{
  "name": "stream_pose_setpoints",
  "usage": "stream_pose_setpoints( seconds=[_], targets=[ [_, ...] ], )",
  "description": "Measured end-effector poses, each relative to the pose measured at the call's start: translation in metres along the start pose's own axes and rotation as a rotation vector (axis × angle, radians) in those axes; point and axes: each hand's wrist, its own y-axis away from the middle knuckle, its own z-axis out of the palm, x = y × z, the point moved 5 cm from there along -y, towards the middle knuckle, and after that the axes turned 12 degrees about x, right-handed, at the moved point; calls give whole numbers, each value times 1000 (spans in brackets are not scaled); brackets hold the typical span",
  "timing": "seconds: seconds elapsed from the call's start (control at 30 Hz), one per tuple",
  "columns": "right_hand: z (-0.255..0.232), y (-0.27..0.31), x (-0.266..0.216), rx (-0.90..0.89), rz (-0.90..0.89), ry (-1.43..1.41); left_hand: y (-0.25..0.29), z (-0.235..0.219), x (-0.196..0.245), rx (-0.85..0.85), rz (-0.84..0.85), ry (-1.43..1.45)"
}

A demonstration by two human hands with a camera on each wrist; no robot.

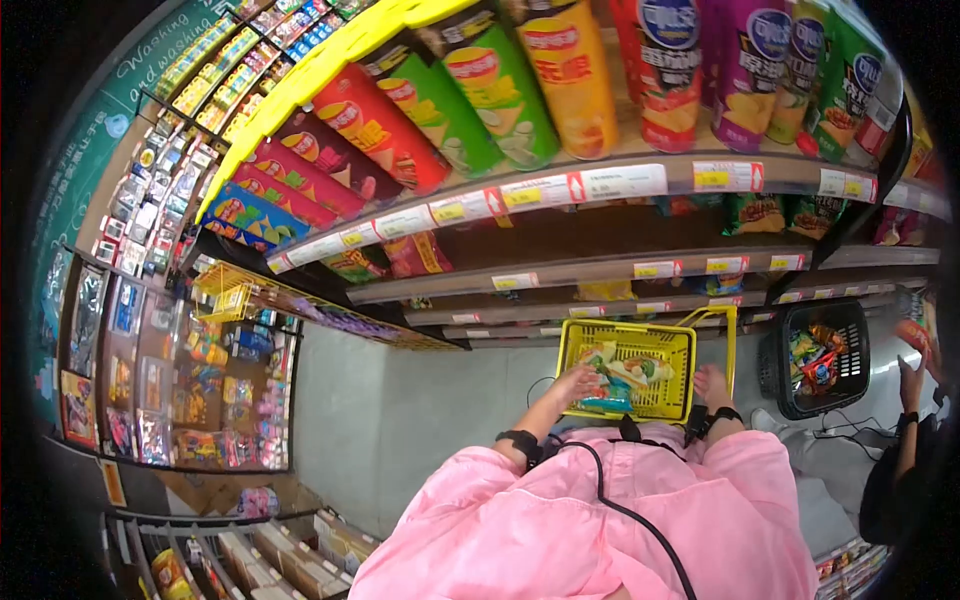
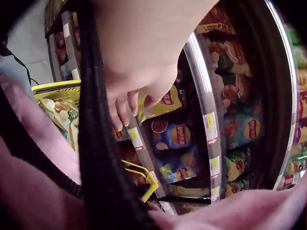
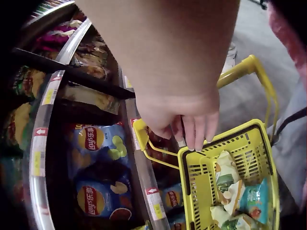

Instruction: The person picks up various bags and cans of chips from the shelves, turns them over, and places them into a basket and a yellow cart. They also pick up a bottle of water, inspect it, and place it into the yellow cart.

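Observation:
A yellow shopping basket (image 1: pixel 690 368) stands on the floor in front of me, its handle (image 1: pixel 733 350) swung out to the right. Inside lie white-and-green snack bags (image 3: pixel 225 173) and a teal bag (image 3: pixel 255 199). In the head view my left hand (image 1: pixel 577 387) is at the basket's left side, overlapping its rim. Its fingers hang loosely with nothing between them in the left wrist view. My right hand (image 3: pixel 184 117) reaches down to the opposite rim, fingers nearly straight and fingertips right at the edge. Its thumb is partly hidden.
Shelves ahead hold chip canisters (image 1: pixel 480 90) on top and chip bags (image 3: pixel 103 199) lower down. To the right stand a black basket (image 1: pixel 868 370) with snacks and another person's hand (image 1: pixel 910 385) near a snack bag. A yellow wire rack (image 1: pixel 330 308) projects at left.

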Motion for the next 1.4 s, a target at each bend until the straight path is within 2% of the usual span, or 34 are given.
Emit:
stream_pose_setpoints(
  seconds=[0.03,0.13,0.17,0.27,0.37,0.43,0.5,0.53,0.57,0.6,0.67,0.73,0.8,0.87,0.93,1.0,1.03,1.07,1.17,1.27,1.4],
  targets=[
    [6,2,4,73,37,4,-4,-5,4,-42,-22,3],
    [27,-29,41,34,100,9,6,-48,29,-35,-11,34],
    [42,-28,52,-7,61,-96,-5,-72,29,-12,-21,113],
    [98,52,62,178,52,-73,-20,-132,44,50,52,207],
    [149,66,103,28,-27,194,-29,-185,46,97,-89,399],
    [187,86,111,-71,-45,330,-30,-209,45,166,-172,471],
    [219,119,114,-167,-23,416,-43,-232,53,202,-90,445],
    [233,134,111,-175,-77,413,-40,-240,53,225,-63,431],
    [249,146,105,-182,-124,410,-37,-245,51,189,-83,540],
    [260,154,100,-189,-172,405,-21,-243,68,153,-102,647],
    [289,125,102,-324,-405,551,11,-239,112,34,-95,770],
    [334,167,82,-441,-436,667,41,-235,155,-127,-48,807],
    [386,201,69,-424,-639,458,54,-253,190,-68,157,735],
    [426,267,37,-520,-879,438,55,-278,218,19,378,654],
    [455,316,8,-503,-1233,391,75,-298,247,113,609,460],
    [475,350,-13,-414,-1386,252,86,-309,267,226,721,350],
    [485,362,-22,-460,-1329,250,89,-313,275,282,777,293],
    [494,369,-28,-507,-1270,248,88,-315,278,276,761,316],
    [532,320,-28,-413,-1136,139,76,-321,286,269,724,370],
    [534,344,-26,-589,-448,-21,51,-326,283,226,548,293],
    [549,332,-24,-692,-421,81,43,-329,289,209,517,141]
  ],
)
